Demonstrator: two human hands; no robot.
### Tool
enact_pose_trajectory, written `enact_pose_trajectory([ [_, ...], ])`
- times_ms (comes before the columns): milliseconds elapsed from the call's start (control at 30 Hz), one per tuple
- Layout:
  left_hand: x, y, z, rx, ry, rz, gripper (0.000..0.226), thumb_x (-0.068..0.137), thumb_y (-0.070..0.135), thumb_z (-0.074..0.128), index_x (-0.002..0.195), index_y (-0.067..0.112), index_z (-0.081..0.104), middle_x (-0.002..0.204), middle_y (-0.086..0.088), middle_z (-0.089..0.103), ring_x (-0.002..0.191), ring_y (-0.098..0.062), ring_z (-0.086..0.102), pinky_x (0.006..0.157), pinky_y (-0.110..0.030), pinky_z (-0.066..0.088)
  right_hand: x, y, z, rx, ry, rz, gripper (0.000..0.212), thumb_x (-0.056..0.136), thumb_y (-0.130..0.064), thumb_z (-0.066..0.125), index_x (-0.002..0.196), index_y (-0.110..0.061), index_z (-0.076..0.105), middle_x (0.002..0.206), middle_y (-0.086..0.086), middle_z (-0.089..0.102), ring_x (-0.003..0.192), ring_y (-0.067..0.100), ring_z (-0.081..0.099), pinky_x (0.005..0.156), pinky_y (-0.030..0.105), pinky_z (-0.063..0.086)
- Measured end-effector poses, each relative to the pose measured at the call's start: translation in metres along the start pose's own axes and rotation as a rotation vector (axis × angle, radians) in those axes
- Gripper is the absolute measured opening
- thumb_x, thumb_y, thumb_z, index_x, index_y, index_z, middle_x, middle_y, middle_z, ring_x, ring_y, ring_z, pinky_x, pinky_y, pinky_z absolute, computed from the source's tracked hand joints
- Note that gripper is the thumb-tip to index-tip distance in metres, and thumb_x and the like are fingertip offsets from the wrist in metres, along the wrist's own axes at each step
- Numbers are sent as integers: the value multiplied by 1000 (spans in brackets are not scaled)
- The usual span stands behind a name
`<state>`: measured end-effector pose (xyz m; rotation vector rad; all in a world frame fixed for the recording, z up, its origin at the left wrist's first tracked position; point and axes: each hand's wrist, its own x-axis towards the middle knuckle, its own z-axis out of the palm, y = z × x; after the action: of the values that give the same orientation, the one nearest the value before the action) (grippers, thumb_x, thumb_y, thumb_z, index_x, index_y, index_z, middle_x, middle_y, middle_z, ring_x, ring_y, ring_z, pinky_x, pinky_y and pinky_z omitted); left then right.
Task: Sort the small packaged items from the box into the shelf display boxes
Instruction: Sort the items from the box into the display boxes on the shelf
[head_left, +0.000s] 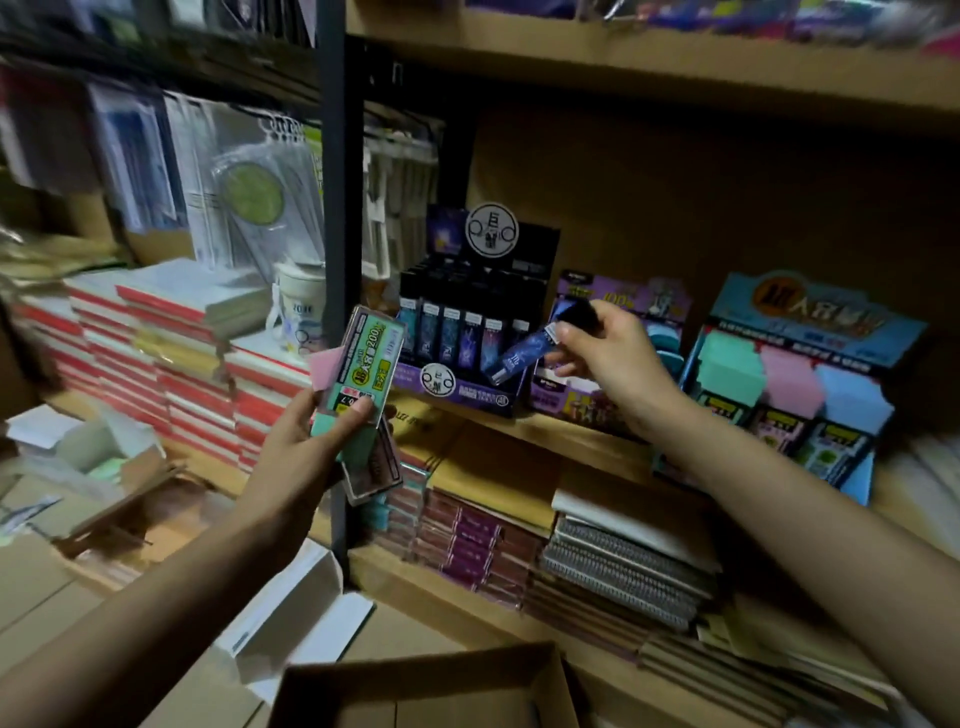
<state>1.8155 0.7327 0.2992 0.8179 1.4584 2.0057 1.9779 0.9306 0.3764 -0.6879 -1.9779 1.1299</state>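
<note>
Display boxes (457, 387) side by side on the shelf (545, 432), notebooks (623, 566) beneath, carton (415, 671) in front below.

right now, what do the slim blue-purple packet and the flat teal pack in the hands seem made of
Slim blue-purple packet, pinched by the right hand: likely glossy printed card or plastic, faint sheen. Flat teal pack, gripped by the left hand: probably clear plastic over printed card, shiny edges.
</note>
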Motion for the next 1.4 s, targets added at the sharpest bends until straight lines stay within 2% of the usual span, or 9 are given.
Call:
enact_pose_trajectory([
  [200, 14, 17, -6, -55, 22, 44, 26, 70, 37, 64, 96, 33, 62, 89, 15, 72, 82, -4, 69, 72, -32, 52, 48, -8, 3, -364, -38, -83, 13, 95, -15, 52, 107, -12, 55, 91, -1, 62, 75, 16, 65, 67, 43, 55],
  [433, 22, 18, -8, -97, 25, 49, 25, 74, 34, 63, 99, 30, 62, 93, 12, 73, 83, -6, 70, 69, -29, 54, 67, -2, 5, -656, -221, -93, 14, 94, -20, 55, 108, -20, 53, 90, -8, 61, 68, 10, 64, 50, 17, 42],
  [567, 21, 18, -4, -126, 6, 41, 26, 73, 31, 63, 98, 27, 61, 85, 13, 73, 73, -3, 69, 54, -17, 53, 69, 1, 3, -747, -197, -201, 19, 94, -20, 55, 112, -17, 56, 98, -7, 56, 81, 9, 54, 59, 16, 36],
  [767, 19, 23, 0, -148, 4, 42, 27, 70, 29, 62, 97, 24, 59, 79, 14, 73, 68, -1, 69, 51, -17, 52, 76, 5, 6, -589, -250, -87, 11, 91, -19, 59, 99, -24, 53, 90, -2, 61, 51, 4, 57, 42, 18, 41],
  [1033, 18, 25, -1, -141, -17, 38, 28, 70, 30, 61, 97, 26, 58, 78, 15, 72, 66, 0, 68, 50, -17, 52, 67, 23, 11, -1190, 0, -517, 42, 88, -32, 61, 125, -13, 52, 111, 5, 49, 81, 20, 53, 55, 30, 37],
  [1167, 17, 23, 1, -163, -25, 32, 28, 73, 27, 62, 101, 24, 60, 84, 10, 73, 70, -3, 69, 51, -18, 52, 66, 19, 13, -1372, -16, -500, 47, 96, -37, 47, 137, -15, 42, 120, 8, 43, 106, 24, 50, 59, 33, 45],
  [1233, 16, 23, 1, -143, -51, 24, 28, 73, 27, 63, 101, 24, 61, 87, 7, 74, 72, -6, 70, 52, -18, 52, 64, 9, 15, -1236, 13, -420, 52, 95, -39, 48, 141, -17, 36, 127, 5, 38, 112, 19, 45, 69, 29, 44],
  [1300, 16, 22, 2, -88, -119, -3, 31, 71, 30, 65, 101, 23, 62, 87, 5, 74, 72, -8, 70, 52, -19, 53, 54, -6, 20, -755, 48, -277, 53, 93, -39, 51, 140, -18, 38, 125, 1, 38, 110, 12, 43, 83, 23, 40],
  [1400, 15, 19, 5, 41, -262, -83, 40, 67, 32, 70, 104, 19, 62, 88, 2, 74, 77, -13, 71, 57, -23, 56, 25, -28, 33, -94, -135, -78, 30, 93, -40, 49, 117, -24, 57, 113, 0, 57, 92, 9, 56, 75, 22, 44],
])
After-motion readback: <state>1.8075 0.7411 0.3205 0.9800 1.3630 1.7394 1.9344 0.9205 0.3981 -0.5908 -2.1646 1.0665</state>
